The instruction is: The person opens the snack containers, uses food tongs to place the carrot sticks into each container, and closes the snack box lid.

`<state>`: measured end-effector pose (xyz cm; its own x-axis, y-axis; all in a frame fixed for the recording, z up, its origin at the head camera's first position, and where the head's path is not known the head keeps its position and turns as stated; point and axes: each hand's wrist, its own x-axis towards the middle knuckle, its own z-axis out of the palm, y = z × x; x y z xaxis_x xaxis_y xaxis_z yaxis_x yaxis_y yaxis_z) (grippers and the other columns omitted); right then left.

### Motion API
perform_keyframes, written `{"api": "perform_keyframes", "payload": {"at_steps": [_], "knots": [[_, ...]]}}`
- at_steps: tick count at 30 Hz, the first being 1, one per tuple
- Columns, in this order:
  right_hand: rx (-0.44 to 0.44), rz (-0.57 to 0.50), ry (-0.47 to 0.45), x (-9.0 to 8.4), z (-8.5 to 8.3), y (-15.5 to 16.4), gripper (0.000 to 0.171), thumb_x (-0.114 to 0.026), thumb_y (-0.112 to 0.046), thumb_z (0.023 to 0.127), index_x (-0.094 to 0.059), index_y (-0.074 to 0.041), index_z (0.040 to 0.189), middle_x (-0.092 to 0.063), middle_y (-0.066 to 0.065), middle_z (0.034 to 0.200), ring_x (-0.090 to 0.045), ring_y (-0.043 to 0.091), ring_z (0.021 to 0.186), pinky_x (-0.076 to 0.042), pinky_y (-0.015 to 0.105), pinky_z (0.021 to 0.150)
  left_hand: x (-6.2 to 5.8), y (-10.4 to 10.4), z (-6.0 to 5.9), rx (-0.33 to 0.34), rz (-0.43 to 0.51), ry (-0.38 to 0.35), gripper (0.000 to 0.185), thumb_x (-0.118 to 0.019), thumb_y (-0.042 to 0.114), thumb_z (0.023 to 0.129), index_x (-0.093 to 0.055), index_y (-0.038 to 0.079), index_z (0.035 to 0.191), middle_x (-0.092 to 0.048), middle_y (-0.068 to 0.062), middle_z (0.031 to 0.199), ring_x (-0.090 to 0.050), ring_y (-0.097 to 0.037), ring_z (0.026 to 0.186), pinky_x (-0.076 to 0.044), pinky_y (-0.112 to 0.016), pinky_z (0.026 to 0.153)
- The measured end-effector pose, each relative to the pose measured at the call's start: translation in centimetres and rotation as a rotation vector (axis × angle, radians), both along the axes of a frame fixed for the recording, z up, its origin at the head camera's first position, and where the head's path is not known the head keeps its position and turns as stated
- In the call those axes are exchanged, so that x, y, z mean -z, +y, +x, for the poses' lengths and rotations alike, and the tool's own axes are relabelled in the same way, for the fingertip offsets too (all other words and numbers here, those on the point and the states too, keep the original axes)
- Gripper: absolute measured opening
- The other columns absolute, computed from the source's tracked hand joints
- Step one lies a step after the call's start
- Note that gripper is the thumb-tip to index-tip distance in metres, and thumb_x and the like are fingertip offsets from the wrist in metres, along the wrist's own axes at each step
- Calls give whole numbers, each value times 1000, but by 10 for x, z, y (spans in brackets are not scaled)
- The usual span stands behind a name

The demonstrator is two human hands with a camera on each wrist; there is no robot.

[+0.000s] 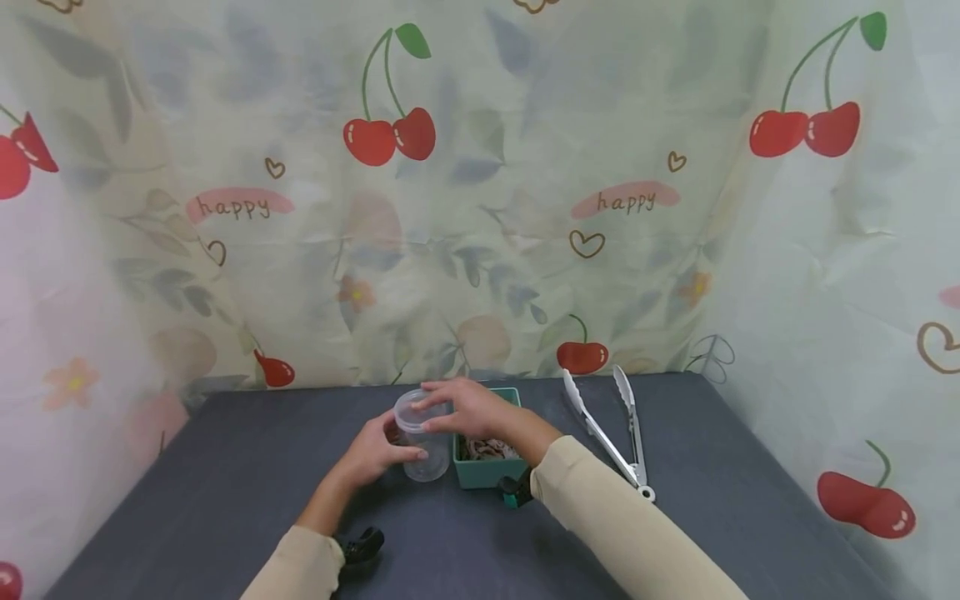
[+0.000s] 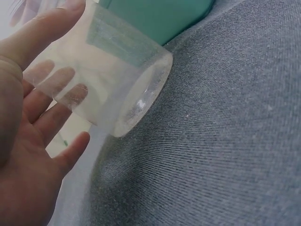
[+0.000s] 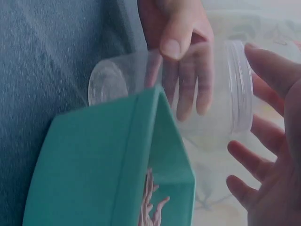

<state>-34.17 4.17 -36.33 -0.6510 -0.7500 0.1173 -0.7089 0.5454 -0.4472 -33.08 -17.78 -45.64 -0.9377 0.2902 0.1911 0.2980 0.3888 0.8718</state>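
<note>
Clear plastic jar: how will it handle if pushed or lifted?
The clear plastic jar looks thin-walled and seems empty, so probably light. Smooth round sides suggest it could slip or roll if tipped. The left hand steadies it; the right hand rests on its lid.

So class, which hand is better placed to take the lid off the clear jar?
The right hand: its fingers sit over the lid, while the left hand grips the clear jar body.

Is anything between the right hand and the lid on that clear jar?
Nothing visible. The right hand reaches over the lid of the clear jar, which the left hand holds beside the green box.
</note>
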Motion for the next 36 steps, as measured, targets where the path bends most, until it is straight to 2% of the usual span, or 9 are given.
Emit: {"api": "perform_keyframes", "payload": {"at_steps": [2,6,8,9,11,15,23,29,36], "knots": [[26,-14,24,0,2,-4,38,-69,-32,92,-66,-20,127,-46,2,146,-45,20,131,-40,36,101,-1,0,1,-3,1,-1,60,-82,13,79,-54,1,130,-63,-10,117,-61,-26,105,-49,-43,87],[83,8,131,1,4,-14,32,-72,-39,88,-72,-21,114,-60,-2,130,-53,18,120,-41,35,98,-19,4,16,19,10,12,58,-82,13,79,-55,-3,127,-63,-12,115,-61,-30,103,-51,-41,84],[102,14,174,1,5,-17,30,-73,-42,86,-73,-21,108,-64,-4,122,-54,17,115,-40,35,98,-20,5,18,37,29,15,58,-82,11,79,-54,-6,127,-63,-15,114,-61,-35,104,-51,-40,82],[115,23,193,1,6,-18,30,-73,-44,85,-73,-22,105,-65,-5,120,-54,17,112,-39,36,98,-21,5,18,43,32,18,58,-82,11,79,-54,-7,127,-63,-15,114,-60,-37,104,-52,-39,81],[133,30,213,2,8,-19,30,-74,-46,84,-72,-22,102,-65,-7,117,-54,17,107,-39,37,98,-10,4,10,44,37,17,59,-82,10,79,-53,-7,128,-63,-15,114,-59,-40,106,-52,-37,81],[170,44,250,5,9,-22,33,-75,-50,81,-71,-24,100,-65,-6,118,-54,17,106,-37,39,100,1,2,2,33,38,18,62,-82,12,79,-53,-3,130,-63,-13,117,-61,-33,108,-51,-35,83],[216,16,306,10,14,-28,37,-75,-54,79,-68,-23,99,-64,-5,117,-52,18,105,-40,40,95,0,-1,2,36,28,37,59,-81,11,80,-53,-3,129,-63,-13,116,-62,-26,105,-51,-37,85],[212,20,305,8,14,-26,35,-76,-52,79,-67,-23,98,-64,-7,111,-50,15,97,-43,34,86,0,1,0,45,26,15,56,-81,9,80,-55,0,128,-63,-12,117,-62,-26,106,-51,-39,87],[145,43,278,0,13,-24,33,-75,-47,82,-69,-22,103,-64,-7,111,-54,15,99,-45,30,83,-2,-1,1,47,18,34,57,-81,12,79,-54,-2,127,-63,-14,116,-62,-30,105,-51,-37,83]]}}
